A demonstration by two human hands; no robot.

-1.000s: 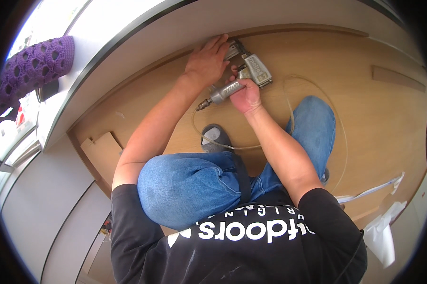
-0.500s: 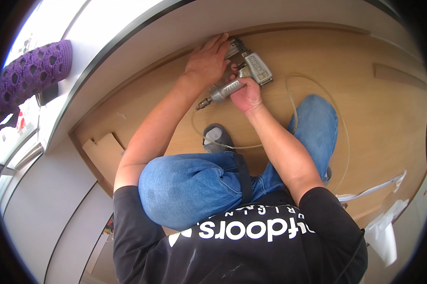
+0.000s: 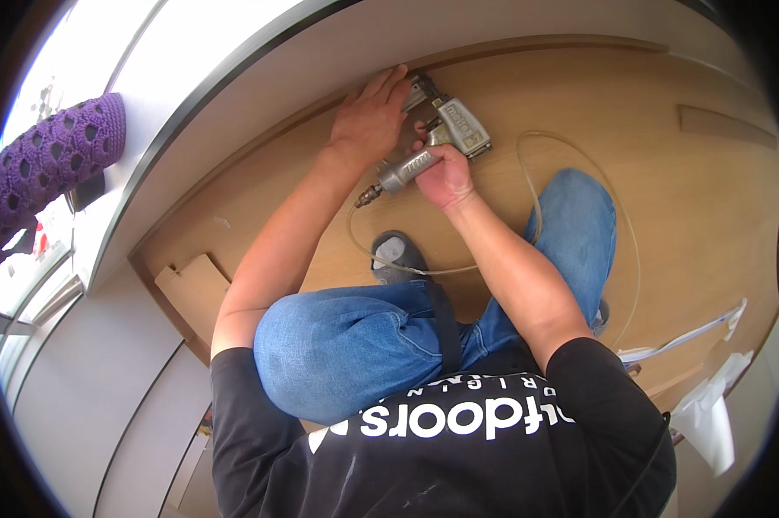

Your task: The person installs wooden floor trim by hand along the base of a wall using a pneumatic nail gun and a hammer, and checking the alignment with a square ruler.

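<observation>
My right hand (image 3: 445, 179) is wrapped round the handle of a silver air nail gun (image 3: 464, 128). The gun's nose points toward the thin wooden strip (image 3: 527, 46) along the foot of a pale upright panel; whether it touches the strip is hard to see. My left hand (image 3: 365, 125) lies with fingers stretched out against the strip and panel, just left of the gun's nose. A clear air hose (image 3: 441, 272) runs from the fitting at the handle's end and loops over the wood-coloured board (image 3: 320, 250) beneath me.
My bent knees (image 3: 337, 345) and a grey shoe (image 3: 398, 255) rest over the board. A loose flat wooden piece (image 3: 192, 289) lies at the left, a curved strip (image 3: 726, 126) at the far right. White wrapping (image 3: 707, 423) is at the lower right. A purple crocheted cover (image 3: 57, 160) stands at the upper left.
The whole view has turned slightly, moving my hands and the nail gun a little leftward in the picture. My grip on the gun and my left hand's pose look the same.
</observation>
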